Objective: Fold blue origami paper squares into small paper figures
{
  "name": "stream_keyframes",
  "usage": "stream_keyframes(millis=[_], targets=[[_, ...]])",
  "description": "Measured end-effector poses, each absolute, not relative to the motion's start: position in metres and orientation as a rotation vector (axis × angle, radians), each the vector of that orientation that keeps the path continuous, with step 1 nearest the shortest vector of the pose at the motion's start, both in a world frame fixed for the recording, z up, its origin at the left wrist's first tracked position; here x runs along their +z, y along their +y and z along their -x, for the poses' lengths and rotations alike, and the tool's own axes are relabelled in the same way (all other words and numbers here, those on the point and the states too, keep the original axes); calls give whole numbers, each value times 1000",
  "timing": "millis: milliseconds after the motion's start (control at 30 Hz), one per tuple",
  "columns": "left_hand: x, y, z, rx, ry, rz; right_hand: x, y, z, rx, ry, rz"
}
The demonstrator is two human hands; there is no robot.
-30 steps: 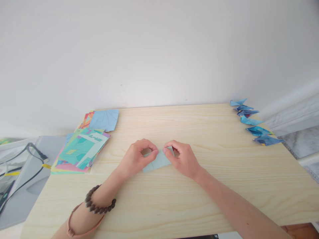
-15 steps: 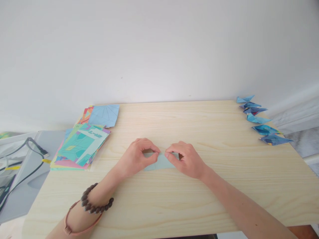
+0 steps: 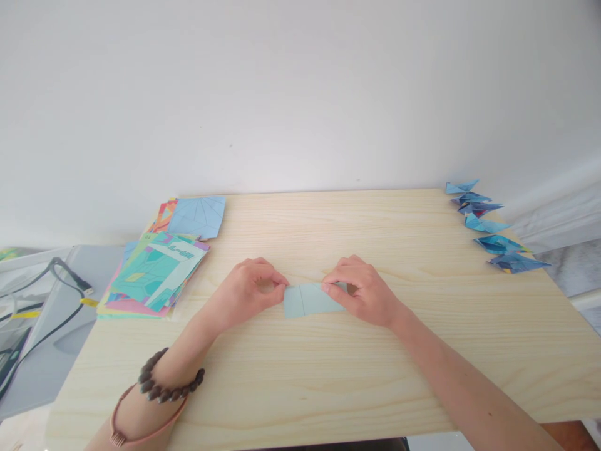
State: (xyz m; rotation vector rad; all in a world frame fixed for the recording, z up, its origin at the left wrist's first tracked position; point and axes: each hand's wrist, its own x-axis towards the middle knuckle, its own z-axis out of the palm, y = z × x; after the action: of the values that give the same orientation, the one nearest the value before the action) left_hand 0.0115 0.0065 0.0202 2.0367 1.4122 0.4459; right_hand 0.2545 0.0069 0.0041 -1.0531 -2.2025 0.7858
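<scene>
My left hand (image 3: 251,289) pinches a corner of the flat pale-blue paper strip (image 3: 313,300), my right hand (image 3: 366,293) its far edge; origami figures (image 3: 486,225) look finished, printed sheets (image 3: 150,270) unfolded.

Pale blue-green oblong paper (image 3: 315,300), crosswise-lined left of centre, on tabletop (image 3: 300,376).

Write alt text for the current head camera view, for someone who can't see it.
A person's left hand and right hand hold a small pale-blue paper by its far edge on a wood-grain table. A stack of colorful sheets lies at left; folded blue paper shapes form a row at right.
</scene>
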Motion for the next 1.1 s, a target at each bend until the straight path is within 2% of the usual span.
stream_keyframes(millis=[167,300,1100], targets=[[22,13,1,440,1527,-1902,6,12,-263,810,-2076,1136],[24,12,-10,533,1369,-1769,8,10,-251,862,-2083,1120],[19,-3,-36,569,1273,-1799,2,-6,-226,1008,-2008,1179]])
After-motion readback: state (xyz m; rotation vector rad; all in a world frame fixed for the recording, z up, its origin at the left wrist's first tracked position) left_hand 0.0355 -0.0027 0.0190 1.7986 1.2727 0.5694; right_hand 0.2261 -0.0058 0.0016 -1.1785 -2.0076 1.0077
